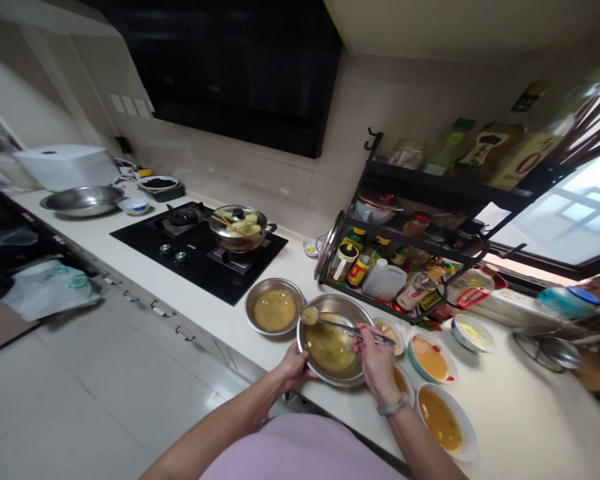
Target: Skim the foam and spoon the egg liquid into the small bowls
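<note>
My left hand (294,366) grips the near left rim of a steel bowl (310,357) that holds yellowish broth. In my right hand (373,357) is the handle of a metal ladle (309,315), its head over the bowl's left rim with some broth in it. A second steel bowl (251,319) with similar broth stands just left, close to the first. Right of my right hand are several bowls of orange-brown liquid, among them a white bowl (469,433) and a green-sided bowl (416,365). My right forearm partly hides one of them.
On the black gas hob (205,273) sits a lidded pan (237,233) of pale green pieces. A black rack (360,220) with bottles stands against the wall. A steel basin (83,200) is far left; a bowl of pale food (473,333) is at right.
</note>
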Available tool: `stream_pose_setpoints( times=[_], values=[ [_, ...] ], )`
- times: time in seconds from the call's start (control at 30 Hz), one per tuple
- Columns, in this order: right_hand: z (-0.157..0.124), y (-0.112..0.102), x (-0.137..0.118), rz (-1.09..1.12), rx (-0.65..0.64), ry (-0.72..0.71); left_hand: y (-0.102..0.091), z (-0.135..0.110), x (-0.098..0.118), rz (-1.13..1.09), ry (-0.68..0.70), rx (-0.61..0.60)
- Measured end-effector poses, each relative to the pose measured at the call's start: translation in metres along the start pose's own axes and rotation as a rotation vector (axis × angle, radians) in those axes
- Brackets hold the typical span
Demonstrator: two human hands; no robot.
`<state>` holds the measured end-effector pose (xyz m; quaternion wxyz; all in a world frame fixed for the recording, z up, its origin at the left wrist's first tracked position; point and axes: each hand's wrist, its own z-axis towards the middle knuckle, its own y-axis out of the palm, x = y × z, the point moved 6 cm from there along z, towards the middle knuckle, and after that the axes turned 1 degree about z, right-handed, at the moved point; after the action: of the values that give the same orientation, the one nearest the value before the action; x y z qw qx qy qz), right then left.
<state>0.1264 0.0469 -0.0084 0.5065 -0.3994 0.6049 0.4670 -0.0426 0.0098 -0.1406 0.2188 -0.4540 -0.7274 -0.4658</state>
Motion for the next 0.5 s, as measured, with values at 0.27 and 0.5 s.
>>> stream_pose_setpoints(
  times=[0.27, 0.5],
  values=[
    [-0.002, 0.068, -0.006, -0.288, -0.24, -0.261, 0.004, -0.006, 0.007, 0.007, -0.015, 0.062],
    [-0.041, 0.076, -0.025, -0.48, -0.557, -0.919, 0.004, -0.009, 0.008, -0.013, -0.003, 0.056]
  ],
)
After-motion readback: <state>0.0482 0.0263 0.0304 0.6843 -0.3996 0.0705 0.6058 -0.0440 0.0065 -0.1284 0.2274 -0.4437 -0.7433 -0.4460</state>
